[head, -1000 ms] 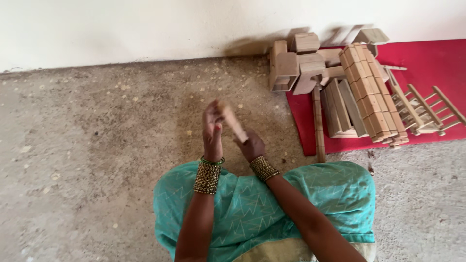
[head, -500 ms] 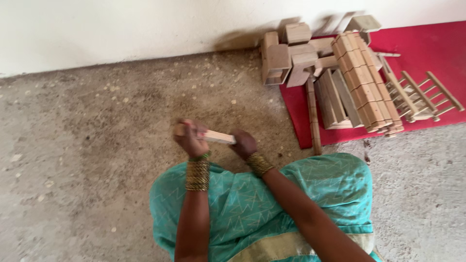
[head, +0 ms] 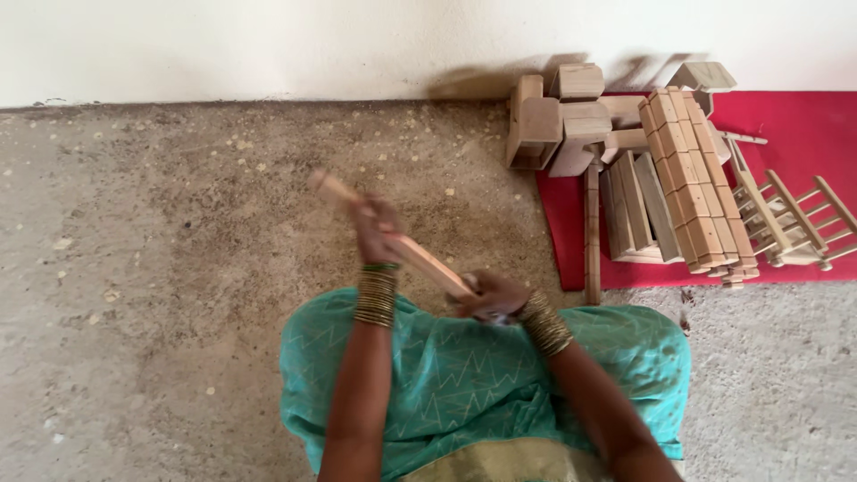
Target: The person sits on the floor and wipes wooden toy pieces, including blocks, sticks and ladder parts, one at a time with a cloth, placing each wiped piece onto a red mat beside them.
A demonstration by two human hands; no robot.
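A long flat wooden stick [head: 420, 256] runs diagonally from upper left to lower right above my lap. My left hand [head: 376, 228] is closed around its upper part. My right hand [head: 493, 296] grips its lower end, close to the teal cloth [head: 464, 375] over my knees. Both wrists carry stacks of bangles. The stick's far tip pokes out past my left hand over the bare concrete floor [head: 178, 250].
To the right lies a red mat [head: 803, 134] loaded with wooden blocks [head: 553, 120], a row of stacked flat pieces [head: 692, 178], slats [head: 636, 210] and a small ladder-like frame [head: 790, 219]. A thin wooden rod [head: 591, 232] lies along the mat's left edge. A white wall [head: 268, 45] bounds the far side.
The stick has swung from near upright to a long diagonal, its tip now pointing up-left. My left hand slid up along it while my right hand dropped toward my lap.
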